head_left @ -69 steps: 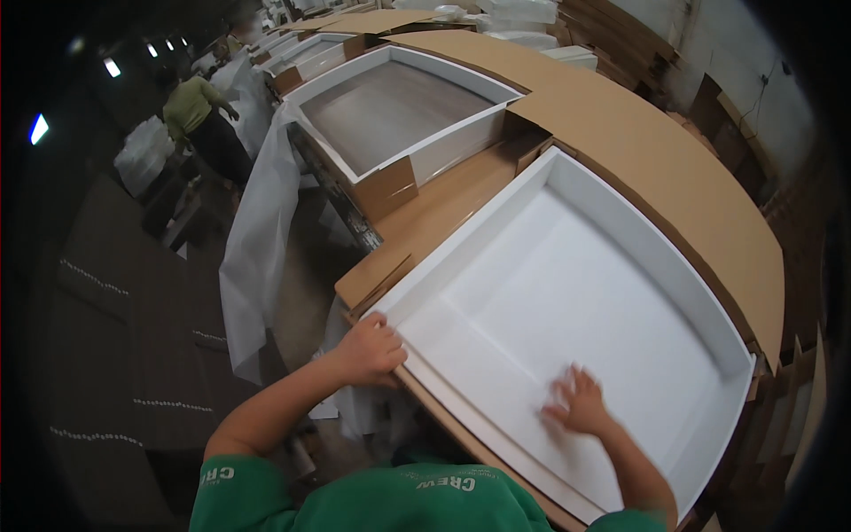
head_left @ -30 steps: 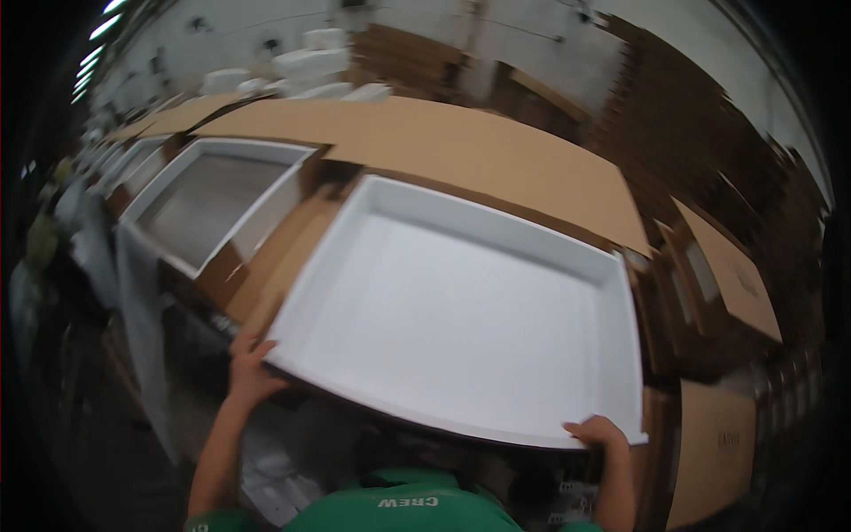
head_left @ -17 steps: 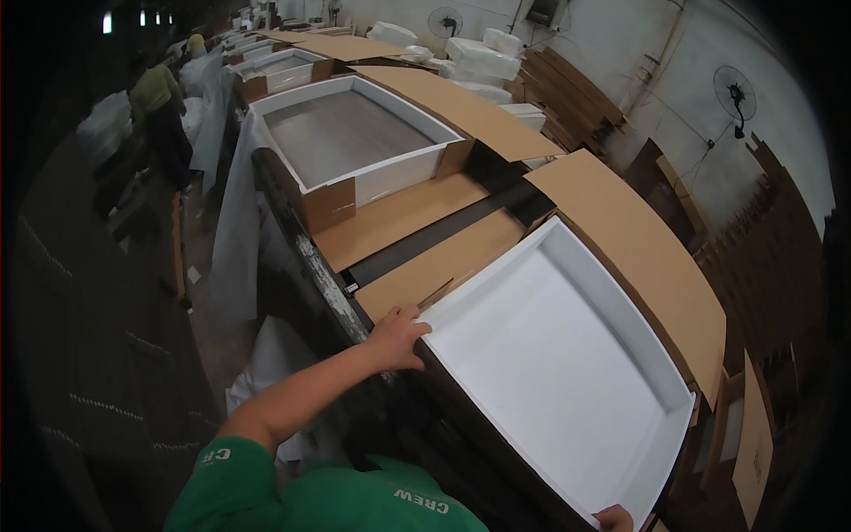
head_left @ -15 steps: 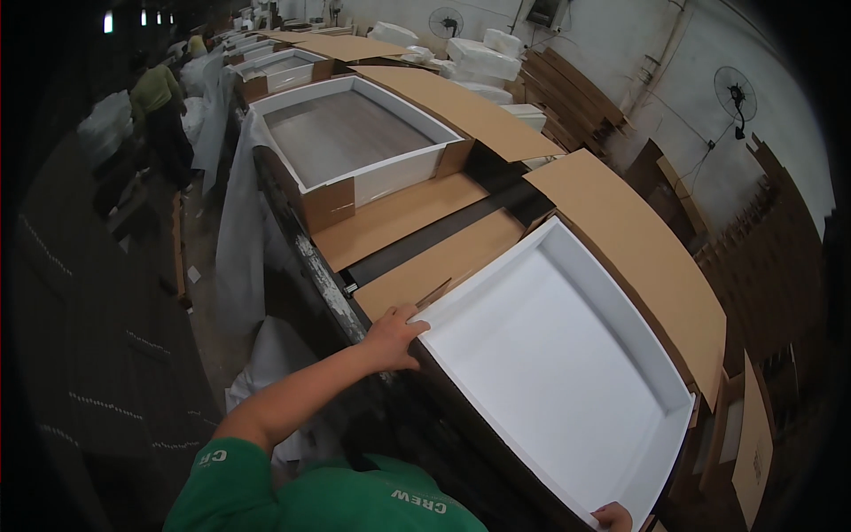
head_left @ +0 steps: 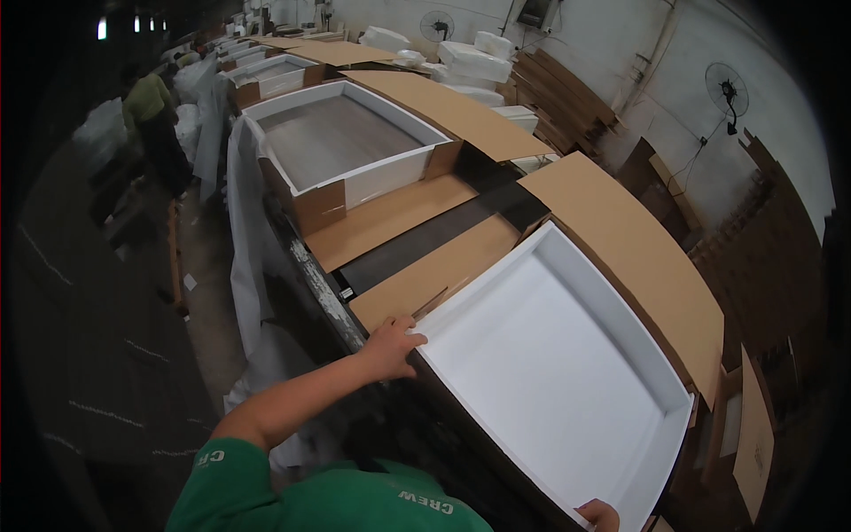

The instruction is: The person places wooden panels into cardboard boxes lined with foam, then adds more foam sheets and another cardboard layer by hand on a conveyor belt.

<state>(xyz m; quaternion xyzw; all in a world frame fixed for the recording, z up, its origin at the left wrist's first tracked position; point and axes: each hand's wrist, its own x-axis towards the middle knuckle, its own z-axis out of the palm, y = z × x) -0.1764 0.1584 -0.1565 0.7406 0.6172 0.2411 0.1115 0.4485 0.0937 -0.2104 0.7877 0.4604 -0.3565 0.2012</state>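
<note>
A large shallow white tray (head_left: 550, 363), probably foam, lies slanting across the right half of the view, its inside bare and smooth. At its near left corner my left hand (head_left: 390, 346) grips the rim, thumb and fingers bent round the edge. My right hand (head_left: 599, 514) is at the tray's near right end, only its curled fingers showing over the rim; the rest is cut off by the lower border. Open cardboard flaps lie along the tray, one (head_left: 443, 275) past its left end and a wide one (head_left: 629, 266) along its far side.
Farther along the dark bench stands another carton with a white frame around a grey panel (head_left: 346, 133), with more behind it. White wrapped bundles (head_left: 474, 62) and stacked brown boards (head_left: 567, 97) lie by the wall with fans. A person (head_left: 151, 111) stands at the far left.
My view has shifted slightly, so the far cartons sit a little more to the left. Both hands stay on the tray's rim; the right one has slid slightly left along it.
</note>
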